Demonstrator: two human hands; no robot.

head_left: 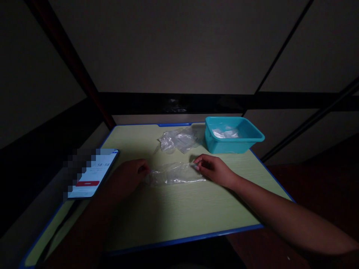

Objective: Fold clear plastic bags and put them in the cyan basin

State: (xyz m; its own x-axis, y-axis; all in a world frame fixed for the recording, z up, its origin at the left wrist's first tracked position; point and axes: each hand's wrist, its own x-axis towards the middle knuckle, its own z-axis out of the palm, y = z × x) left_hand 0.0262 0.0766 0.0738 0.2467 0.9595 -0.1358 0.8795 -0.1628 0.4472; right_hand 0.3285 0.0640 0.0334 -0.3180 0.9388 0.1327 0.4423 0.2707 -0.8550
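Note:
A clear plastic bag [176, 174] lies stretched sideways over the table, low against its surface. My left hand [131, 173], in shadow, pinches the bag's left end. At the other end, my right hand [211, 169] has thumb and forefinger closed on the bag's upper right corner. Just beyond it, more crumpled clear plastic bags [181, 139] lie in a loose heap; how many cannot be made out. To the right of the heap stands a turquoise plastic basket [232, 146] with clear plastic inside it.
The pale yellow-green table [174, 213] has a blue rim. A lit phone [91, 175] rests at its left side, near my left forearm, with a dark cable or strap below it. Panelled wall [174, 48] rises behind the table's far edge.

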